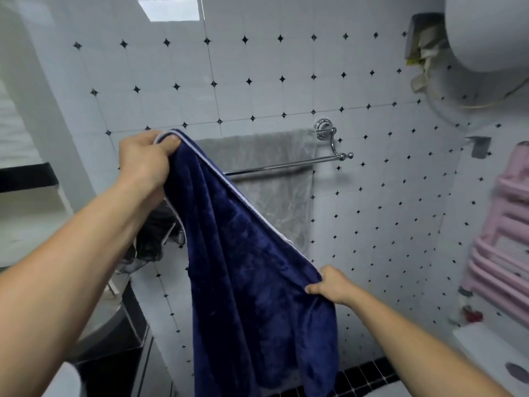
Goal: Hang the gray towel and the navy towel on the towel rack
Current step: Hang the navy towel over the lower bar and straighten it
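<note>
The navy towel (252,267) hangs in the air in front of the wall, held by both hands. My left hand (146,161) pinches its top corner up high at the left. My right hand (332,285) grips its edge lower down at the right, so the white-trimmed edge slants between them. Behind it the gray towel (274,190) is draped over the back bar of the chrome towel rack (315,160), whose front bar is bare on the right. The rack's left end is hidden behind the navy towel.
A white water heater (486,38) hangs at the top right. A pink radiator (503,233) stands on the right wall. Dark clothes (154,233) lie at the left above a black-edged counter (134,313). The wall is tiled white with black diamonds.
</note>
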